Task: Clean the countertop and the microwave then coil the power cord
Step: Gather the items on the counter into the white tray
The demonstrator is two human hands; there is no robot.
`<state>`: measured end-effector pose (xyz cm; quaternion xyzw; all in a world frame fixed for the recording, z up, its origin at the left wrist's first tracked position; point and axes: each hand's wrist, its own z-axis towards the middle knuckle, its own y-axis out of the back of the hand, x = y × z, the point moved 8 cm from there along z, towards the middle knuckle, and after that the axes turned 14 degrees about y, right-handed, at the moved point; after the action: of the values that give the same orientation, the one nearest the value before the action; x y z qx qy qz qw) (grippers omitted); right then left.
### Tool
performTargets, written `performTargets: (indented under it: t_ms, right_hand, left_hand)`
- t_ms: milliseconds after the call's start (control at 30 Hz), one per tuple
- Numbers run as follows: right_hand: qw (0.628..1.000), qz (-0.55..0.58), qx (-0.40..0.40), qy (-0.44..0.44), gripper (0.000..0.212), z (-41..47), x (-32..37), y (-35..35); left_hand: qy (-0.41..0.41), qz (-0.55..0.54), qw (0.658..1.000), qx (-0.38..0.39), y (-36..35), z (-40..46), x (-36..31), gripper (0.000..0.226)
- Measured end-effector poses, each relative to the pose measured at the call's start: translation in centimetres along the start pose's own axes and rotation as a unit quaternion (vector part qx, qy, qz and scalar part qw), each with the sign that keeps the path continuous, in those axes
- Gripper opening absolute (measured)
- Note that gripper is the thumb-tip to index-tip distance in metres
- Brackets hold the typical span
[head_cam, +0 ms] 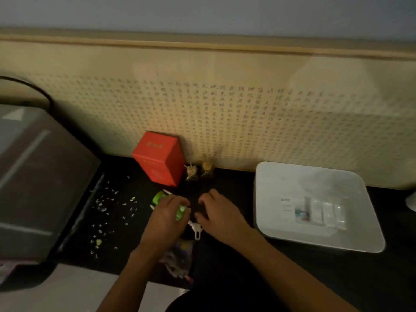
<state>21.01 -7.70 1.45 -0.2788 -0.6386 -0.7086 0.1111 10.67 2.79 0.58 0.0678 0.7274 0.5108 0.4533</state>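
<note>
The black countertop runs along a perforated wall panel. The dark microwave stands at the left, and its black power cord arcs up behind it. Small white crumbs are scattered on the counter beside the microwave. My left hand grips a green and white object lying on the counter. My right hand hovers just to its right with curled fingers, holding nothing I can make out. A white plastic piece lies between my wrists, and a crumpled wrapper sits under my left forearm.
A red box stands against the wall, with two small bagged items to its right. A white tray holding small packets sits at the right. The counter's front edge drops to a grey floor at the lower left.
</note>
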Motion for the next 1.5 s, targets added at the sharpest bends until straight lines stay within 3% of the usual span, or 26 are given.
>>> performTargets:
  t_ms: [100,233,400,567,700,767,833,933,1033,1167,1500]
  right_hand:
    - [0.997,-0.061,0.057,0.006,0.063,4.0,1.3,-5.8]
    - [0.992,-0.077,0.089,-0.048,0.086,7.0,0.7,-9.9]
    - [0.992,-0.043,0.109,-0.053,0.071,8.0,0.5,-10.3]
    - [0.996,0.034,0.084,-0.022,0.079,5.4,0.8,-6.3]
    - [0.999,0.016,0.041,0.009,0.08,0.9,0.2,-0.9]
    - [1.0,0.011,0.022,0.002,0.079,-1.8,-0.7,2.0]
    - [1.0,0.0,-0.002,-0.021,0.079,-4.7,-2.3,4.7]
    - [0.994,0.004,-0.07,-0.08,0.077,-9.6,-5.2,8.5]
    - [0.984,-0.008,-0.106,-0.142,0.076,-14.1,-8.5,11.1]
    - [0.975,-0.061,-0.069,-0.201,0.065,-17.5,-13.0,12.2]
    - [0.978,-0.074,0.035,-0.191,0.057,-18.5,-19.5,10.0]
  left_hand:
    - [0.048,0.024,0.999,-0.005,1.7,-0.7,4.0,0.026]
    - [0.069,0.038,0.997,0.0,3.1,-1.0,6.7,0.02]
    - [0.062,0.022,0.998,-0.001,4.1,-0.6,7.5,0.021]
    - [0.053,-0.038,0.995,-0.069,5.6,1.8,5.9,0.028]
    - [0.106,-0.074,0.982,-0.139,6.1,3.7,5.3,0.057]
    - [0.166,-0.071,0.971,-0.159,5.5,4.7,6.0,0.086]
    - [0.211,-0.061,0.963,-0.153,4.6,5.6,6.5,0.115]
    - [0.23,-0.113,0.957,-0.133,3.2,7.0,6.9,0.132]
    - [0.222,-0.186,0.948,-0.135,2.1,8.0,7.0,0.136]
    - [0.231,-0.237,0.928,-0.173,1.3,8.7,7.5,0.132]
    - [0.252,-0.274,0.903,-0.216,0.6,8.4,10.1,0.124]
